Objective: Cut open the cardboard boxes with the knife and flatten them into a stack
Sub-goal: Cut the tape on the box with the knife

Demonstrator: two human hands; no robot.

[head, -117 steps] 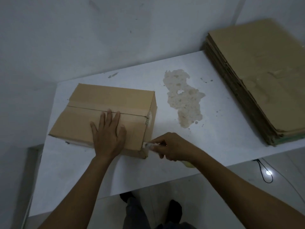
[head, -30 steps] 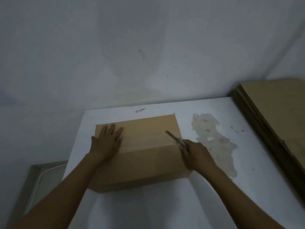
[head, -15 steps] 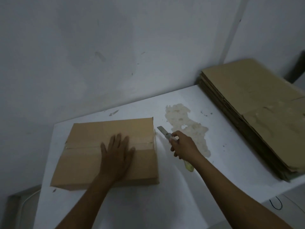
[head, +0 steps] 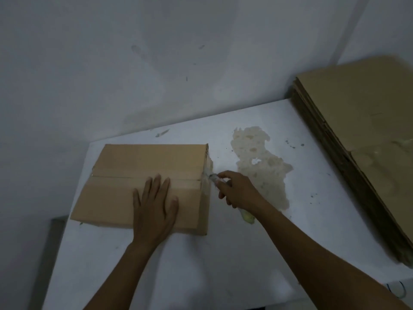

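One box (head: 145, 166), one knife (head: 213, 177), one stack (head: 357, 130), layers too blurred to count.

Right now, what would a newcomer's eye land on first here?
The cardboard box on the left of the table, with the left hand pressed flat on top. At its right end the right hand holds a knife, blade at the box. A stack of flattened cardboard fills the table's right side.

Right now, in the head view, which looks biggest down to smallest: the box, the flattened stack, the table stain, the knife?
1. flattened stack, partly out of frame
2. box
3. stain
4. knife, mostly hidden in the right hand
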